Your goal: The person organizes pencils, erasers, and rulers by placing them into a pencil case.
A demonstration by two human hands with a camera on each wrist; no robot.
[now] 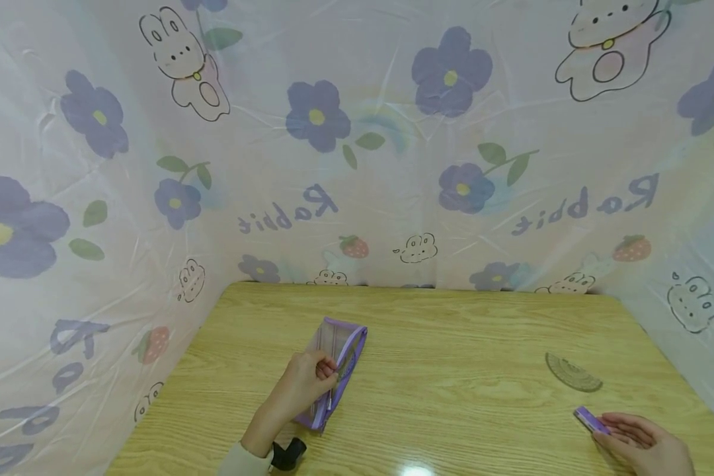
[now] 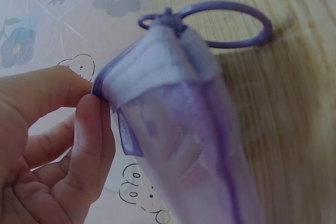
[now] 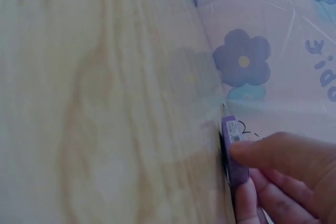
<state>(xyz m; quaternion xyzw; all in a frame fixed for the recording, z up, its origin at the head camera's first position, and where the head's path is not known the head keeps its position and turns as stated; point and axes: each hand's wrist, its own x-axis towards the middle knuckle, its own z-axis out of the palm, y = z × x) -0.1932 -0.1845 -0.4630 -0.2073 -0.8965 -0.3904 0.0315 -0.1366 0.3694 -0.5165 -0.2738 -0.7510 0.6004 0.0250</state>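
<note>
A see-through pencil case point(image 1: 327, 335) with purple trim lies on the table, left of the middle. My left hand point(image 1: 307, 383) pinches its zipped edge between thumb and fingers. In the left wrist view, a purple ring point(image 2: 262, 35) hangs from the end of the zip, and blurred contents show through the side. Over at the right, a small purple block point(image 1: 591, 420) with a white barcode label is held between the thumb and fingers of my right hand point(image 1: 648, 444). That block is close to the tabletop in the right wrist view point(image 3: 239, 171).
Behind the right hand's block, a semicircular protractor point(image 1: 573, 373) lies flat on the wooden table point(image 1: 452, 357). A printed curtain point(image 1: 387, 172) with flowers and rabbits encloses the back and both sides. A black wrist mount point(image 1: 289, 455) sits by the left sleeve.
</note>
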